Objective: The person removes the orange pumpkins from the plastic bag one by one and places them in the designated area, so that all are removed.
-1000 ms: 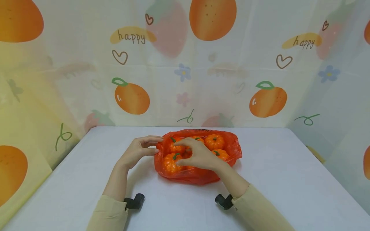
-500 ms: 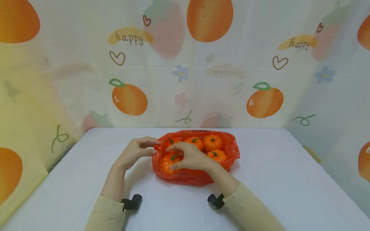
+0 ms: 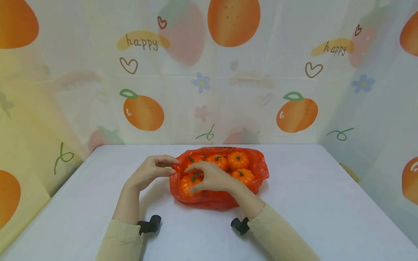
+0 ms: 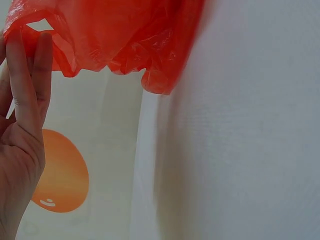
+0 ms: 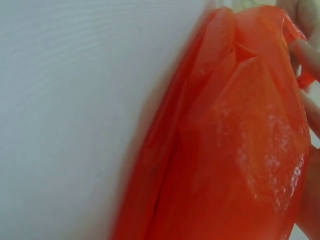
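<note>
At far left, hold steady with the left hand (image 3: pixel 153 170), pinching the left rim of the red plastic bag (image 3: pixel 215 203) on the table (image 3: pixel 294 188). Best drawn gently outward, without overstretching the thin film. Next, at the bag's near left corner, centre the right hand (image 3: pixel 212 177) over the front-left pumpkin (image 3: pixel 187 185), with fingers and thumb spread apart, fingers beyond the green stem (image 3: pixel 194 177), thumb nearer; impossible to tell any contact. Better, probably, to close round the body than to tug the stem. Likely safest to pass clear of the near wall, just below the wrist. Further right, avoid nudging the front-right pumpkin (image 3: pixel 244 175), near the wrist, and the back-right pumpkin (image 3: pixel 238 161) behind.
</note>
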Action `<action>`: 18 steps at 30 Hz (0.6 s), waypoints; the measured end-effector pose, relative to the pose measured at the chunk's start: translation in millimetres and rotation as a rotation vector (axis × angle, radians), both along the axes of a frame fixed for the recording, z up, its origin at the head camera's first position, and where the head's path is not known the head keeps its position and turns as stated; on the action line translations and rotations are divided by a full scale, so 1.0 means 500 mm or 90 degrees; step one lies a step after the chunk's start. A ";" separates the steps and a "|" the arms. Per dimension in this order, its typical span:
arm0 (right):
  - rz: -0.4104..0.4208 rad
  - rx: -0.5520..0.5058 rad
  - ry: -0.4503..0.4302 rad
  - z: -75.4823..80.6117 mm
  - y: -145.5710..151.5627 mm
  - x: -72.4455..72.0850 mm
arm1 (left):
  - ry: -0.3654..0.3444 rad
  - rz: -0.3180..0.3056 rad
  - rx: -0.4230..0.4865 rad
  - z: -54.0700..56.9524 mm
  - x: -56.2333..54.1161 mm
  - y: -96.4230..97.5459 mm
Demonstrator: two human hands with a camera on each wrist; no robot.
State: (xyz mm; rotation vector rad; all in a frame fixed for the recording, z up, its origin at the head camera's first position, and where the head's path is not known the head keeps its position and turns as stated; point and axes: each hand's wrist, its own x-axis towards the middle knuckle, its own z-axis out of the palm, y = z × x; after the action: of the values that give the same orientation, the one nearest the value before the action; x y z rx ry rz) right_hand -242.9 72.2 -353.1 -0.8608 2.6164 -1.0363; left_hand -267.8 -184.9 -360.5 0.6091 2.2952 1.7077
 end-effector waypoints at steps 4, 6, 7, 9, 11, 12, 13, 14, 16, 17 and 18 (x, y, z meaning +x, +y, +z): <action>0.003 0.021 0.003 0.000 -0.004 -0.001 | 0.001 -0.002 0.004 0.000 -0.001 0.000; 0.005 0.037 0.004 0.000 -0.006 -0.001 | 0.000 -0.002 0.007 0.000 0.000 -0.001; 0.004 0.044 0.005 0.000 -0.007 -0.001 | 0.000 -0.002 0.008 0.000 0.001 -0.001; 0.003 0.056 0.005 0.000 -0.008 -0.001 | 0.001 -0.001 0.010 -0.001 0.001 -0.001; 0.003 0.063 0.006 0.001 -0.009 0.000 | 0.004 -0.002 0.011 -0.001 0.001 -0.001; 0.004 0.064 0.006 0.001 -0.009 0.000 | 0.006 -0.003 0.012 -0.002 0.001 -0.002; 0.005 0.065 0.006 0.002 -0.010 0.000 | 0.008 -0.003 0.011 -0.002 0.001 -0.002; 0.006 0.065 0.005 0.002 -0.010 0.000 | 0.009 -0.004 0.011 -0.002 0.001 -0.002; 0.009 0.065 0.001 0.002 -0.010 0.000 | 0.009 -0.006 0.011 -0.001 0.001 -0.002; 0.010 0.065 0.000 0.002 -0.011 0.000 | 0.009 -0.007 0.011 -0.001 0.002 -0.002; 0.011 0.066 -0.003 0.002 -0.011 0.000 | 0.009 -0.008 0.012 -0.001 0.002 -0.002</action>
State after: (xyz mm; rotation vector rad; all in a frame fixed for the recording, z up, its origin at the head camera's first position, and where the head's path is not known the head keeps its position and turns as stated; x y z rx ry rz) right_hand -243.0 66.8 -352.3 -0.8554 2.6272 -0.8892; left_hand -266.9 -186.0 -361.0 0.6402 2.2828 1.7267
